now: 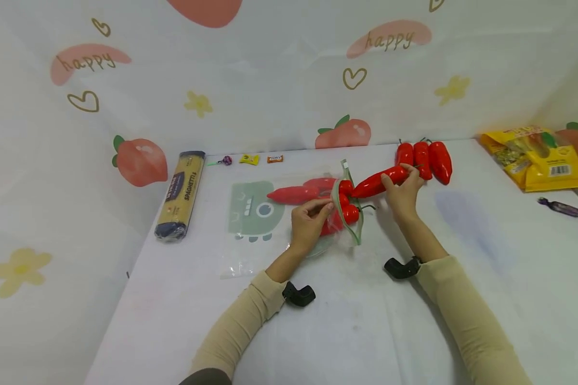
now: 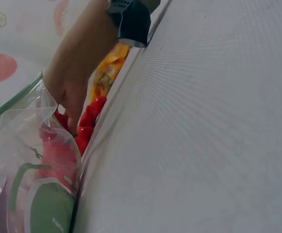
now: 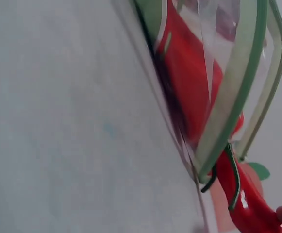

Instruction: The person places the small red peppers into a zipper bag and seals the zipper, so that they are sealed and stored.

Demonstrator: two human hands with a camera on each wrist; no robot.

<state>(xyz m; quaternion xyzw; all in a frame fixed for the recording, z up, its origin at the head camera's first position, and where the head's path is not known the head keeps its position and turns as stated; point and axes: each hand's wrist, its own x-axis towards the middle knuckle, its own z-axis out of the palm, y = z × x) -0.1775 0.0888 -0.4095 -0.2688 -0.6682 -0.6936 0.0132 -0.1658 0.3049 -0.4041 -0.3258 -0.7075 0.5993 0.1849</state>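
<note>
A clear zip bag (image 1: 241, 262) with a green cartoon print lies on the table, its green-edged mouth facing right. Several red chili peppers (image 1: 294, 195) are inside it. My left hand (image 1: 308, 224) pinches the near edge of the bag's mouth and keeps it apart. In my right hand (image 1: 404, 195) is another red chili pepper (image 1: 378, 182), its pointed tip at the bag's mouth. The right wrist view shows this pepper (image 3: 250, 208) beside the green zip strip (image 3: 238, 92), with only a fingertip of that hand visible. In the left wrist view the bag (image 2: 34, 145) partly covers the peppers.
Three more red peppers (image 1: 421, 159) lie at the back, right of centre. A spaghetti pack (image 1: 180, 195) is at the left, beside a lollipop (image 1: 226, 160) and two small wrapped candies (image 1: 249, 159). Far right are a yellow snack bag (image 1: 537, 158) and a purple-wrapped candy (image 1: 565, 208).
</note>
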